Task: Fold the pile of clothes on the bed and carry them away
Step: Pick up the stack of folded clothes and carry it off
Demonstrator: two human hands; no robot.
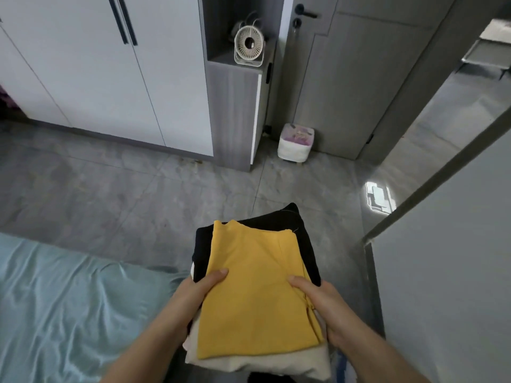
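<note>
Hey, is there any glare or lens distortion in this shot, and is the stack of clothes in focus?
Head view: a bright glare patch shines on the glossy floor near the doorway. Head view: the wide lens tilts the wardrobe and door outward. Head view: the stack of clothes, left hand and right hand look sharp, evenly lit, soft shadows only.

One view alone was supplied, taken by a wide-angle camera worn on the head and turned forward and down. The stack (257, 286), left hand (193, 294) and right hand (329, 308) were seen close, low in frame. The bed (55, 299) was caught at lower left. The floor (110, 189), wardrobe (83, 64) and door (345, 78) were taken in farther off, above.
</note>
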